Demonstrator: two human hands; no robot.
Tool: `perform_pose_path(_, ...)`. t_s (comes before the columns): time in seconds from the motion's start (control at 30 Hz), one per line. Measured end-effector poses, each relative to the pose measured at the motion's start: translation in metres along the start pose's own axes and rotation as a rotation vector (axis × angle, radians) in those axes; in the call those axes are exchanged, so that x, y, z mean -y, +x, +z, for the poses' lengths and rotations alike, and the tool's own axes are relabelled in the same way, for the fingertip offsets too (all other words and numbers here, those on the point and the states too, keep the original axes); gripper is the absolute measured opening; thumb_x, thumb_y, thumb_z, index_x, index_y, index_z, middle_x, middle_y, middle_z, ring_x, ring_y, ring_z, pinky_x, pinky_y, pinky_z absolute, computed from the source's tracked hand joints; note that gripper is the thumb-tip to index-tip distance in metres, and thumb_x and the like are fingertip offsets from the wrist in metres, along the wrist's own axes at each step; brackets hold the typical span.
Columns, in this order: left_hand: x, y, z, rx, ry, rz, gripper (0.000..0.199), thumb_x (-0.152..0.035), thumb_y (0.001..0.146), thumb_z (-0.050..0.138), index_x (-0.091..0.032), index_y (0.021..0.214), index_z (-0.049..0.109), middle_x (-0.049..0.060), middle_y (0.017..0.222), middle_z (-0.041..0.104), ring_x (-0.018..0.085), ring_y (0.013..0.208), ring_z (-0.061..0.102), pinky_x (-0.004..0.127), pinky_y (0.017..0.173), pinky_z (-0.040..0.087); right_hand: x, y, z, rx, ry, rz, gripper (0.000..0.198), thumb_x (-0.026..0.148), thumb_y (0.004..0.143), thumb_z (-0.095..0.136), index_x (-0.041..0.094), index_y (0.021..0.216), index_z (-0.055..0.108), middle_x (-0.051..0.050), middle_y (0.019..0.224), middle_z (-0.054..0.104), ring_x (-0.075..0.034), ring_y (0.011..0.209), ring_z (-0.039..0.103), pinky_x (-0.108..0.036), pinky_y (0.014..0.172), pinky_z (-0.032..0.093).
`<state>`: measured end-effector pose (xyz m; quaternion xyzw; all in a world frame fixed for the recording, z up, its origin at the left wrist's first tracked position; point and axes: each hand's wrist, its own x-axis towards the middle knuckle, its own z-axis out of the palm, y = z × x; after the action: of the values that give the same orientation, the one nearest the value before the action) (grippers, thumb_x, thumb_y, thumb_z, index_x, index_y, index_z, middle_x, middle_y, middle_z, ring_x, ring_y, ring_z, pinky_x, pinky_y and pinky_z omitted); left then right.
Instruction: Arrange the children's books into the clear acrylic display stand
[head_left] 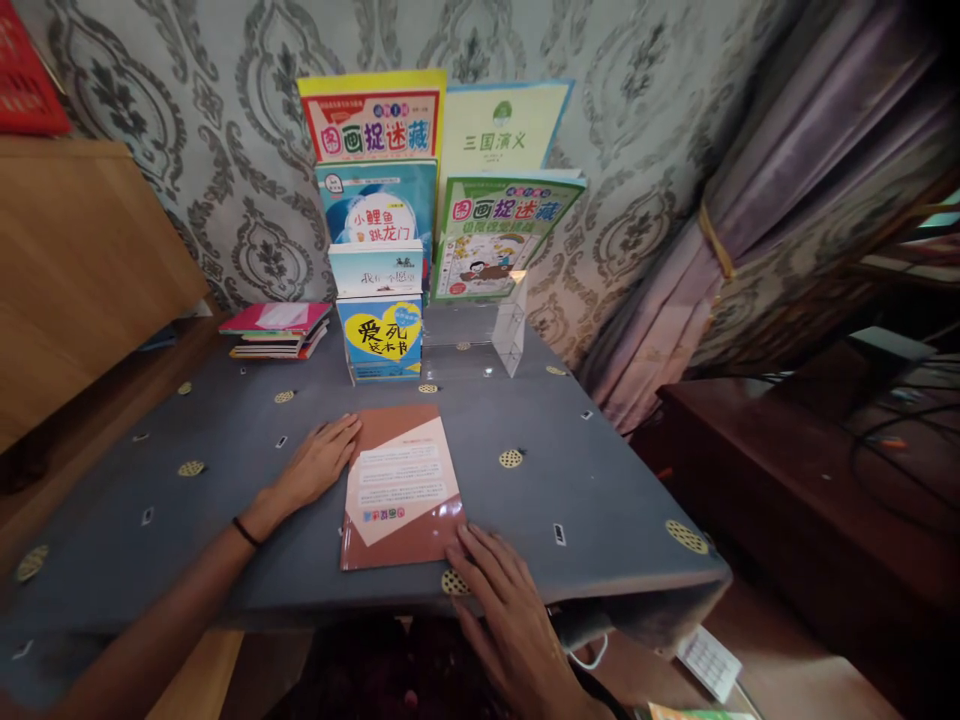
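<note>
Grip is slack and clasps nothing, the left hand (319, 465) resting straight fingers at the upper left edge and the right hand (510, 600) at the lower right corner of a glossy brown rectangular paper book (409, 478) on the grey cloth-covered counter (240, 440), seemingly steadying it; lifting would call for fingertips underneath.

Book (403, 488): closed, glossy reddish-brown cover, pale pink panel, print upside down; flat on counter (600, 485), near front edge.

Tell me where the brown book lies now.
In the head view, the brown book lies left of centre on the table, between the left hand and right hand.
</note>
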<state>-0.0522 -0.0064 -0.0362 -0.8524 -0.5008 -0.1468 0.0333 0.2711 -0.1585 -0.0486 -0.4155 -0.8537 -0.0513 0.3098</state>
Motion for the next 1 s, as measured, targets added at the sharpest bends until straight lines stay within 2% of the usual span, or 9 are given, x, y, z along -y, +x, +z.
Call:
perform_pose_path(0.17,-0.010,-0.021,-0.012,0.059,-0.035,0.045,0.050,-0.042,0.103,0.039,-0.018,0.147,0.048,0.014,0.149,0.053,0.024,0.140,0.048,0.048,0.114,0.041,-0.002,-0.008,0.008,0.003,-0.016,-0.013,0.043,0.017,0.097,0.048,0.019,0.139,0.056,-0.011,0.138,0.063,-0.026,0.127,0.059,-0.045,0.100,0.055)
perform_pose_path(0.37,-0.028,-0.057,-0.024,0.069,-0.055,0.124,0.060,-0.049,0.099,0.051,-0.022,0.152,0.041,0.015,0.152,0.049,0.025,0.141,0.047,0.048,0.116,0.038,-0.002,-0.029,0.009,-0.142,0.089,-0.022,0.037,0.015,0.099,0.045,0.023,0.129,0.065,-0.009,0.114,0.074,-0.023,0.103,0.068,-0.037,0.083,0.062)
perform_pose_path(0.5,-0.039,-0.081,-0.035,0.137,-0.084,0.204,0.089,-0.066,0.085,0.062,-0.024,0.157,0.029,0.017,0.158,0.039,0.030,0.146,0.038,0.051,0.118,0.034,0.003,-0.032,-0.008,-0.189,0.190,-0.011,0.037,0.008,0.098,0.045,0.022,0.121,0.069,-0.008,0.103,0.075,-0.021,0.093,0.068,-0.033,0.076,0.062)
perform_pose_path(0.6,-0.044,-0.090,-0.043,0.196,-0.103,0.247,0.109,-0.073,0.073,0.069,-0.024,0.159,0.022,0.019,0.160,0.033,0.033,0.149,0.031,0.054,0.118,0.032,0.005,-0.018,-0.032,-0.171,0.277,-0.063,0.034,0.006,0.097,0.048,0.020,0.119,0.069,-0.008,0.101,0.074,-0.020,0.091,0.067,-0.032,0.074,0.061)
perform_pose_path(0.7,-0.049,-0.090,-0.052,0.184,-0.109,0.259,0.088,-0.055,0.083,0.072,-0.029,0.156,0.031,0.015,0.159,0.039,0.031,0.146,0.038,0.050,0.114,0.040,0.000,0.009,-0.057,-0.151,0.336,-0.097,0.035,0.006,0.096,0.051,0.023,0.121,0.067,-0.006,0.100,0.074,-0.018,0.087,0.068,-0.032,0.072,0.059)
perform_pose_path(0.77,-0.054,-0.085,-0.060,0.155,-0.134,0.253,0.068,-0.037,0.092,0.066,-0.031,0.153,0.038,0.011,0.155,0.046,0.026,0.141,0.047,0.044,0.109,0.048,-0.006,0.032,-0.073,-0.166,0.340,-0.113,0.033,0.008,0.097,0.052,0.026,0.120,0.068,-0.004,0.099,0.075,-0.018,0.085,0.068,-0.033,0.073,0.058)
perform_pose_path(0.83,-0.058,-0.077,-0.068,0.117,-0.196,0.252,0.059,-0.024,0.095,0.058,-0.031,0.151,0.041,0.008,0.150,0.053,0.023,0.135,0.053,0.039,0.106,0.051,-0.012,0.058,-0.086,-0.215,0.343,-0.129,0.025,0.017,0.099,0.055,0.026,0.117,0.070,-0.004,0.096,0.075,-0.019,0.084,0.069,-0.035,0.076,0.057)
perform_pose_path(0.93,-0.060,-0.061,-0.078,0.028,-0.359,0.221,0.045,-0.020,0.097,0.048,-0.028,0.141,0.056,0.007,0.136,0.066,0.022,0.121,0.065,0.037,0.101,0.055,-0.023,0.099,-0.098,-0.256,0.366,-0.065,0.019,0.031,0.100,0.057,0.025,0.106,0.074,-0.003,0.085,0.073,-0.018,0.076,0.066,-0.033,0.072,0.055)
perform_pose_path(1.0,-0.057,-0.048,-0.081,-0.053,-0.471,0.111,0.032,-0.027,0.098,0.047,-0.026,0.120,0.071,0.005,0.115,0.076,0.023,0.100,0.073,0.036,0.088,0.060,-0.031,0.124,-0.097,-0.261,0.387,-0.002,0.024,0.039,0.099,0.058,0.024,0.097,0.075,-0.002,0.078,0.070,-0.017,0.073,0.064,-0.030,0.069,0.053)
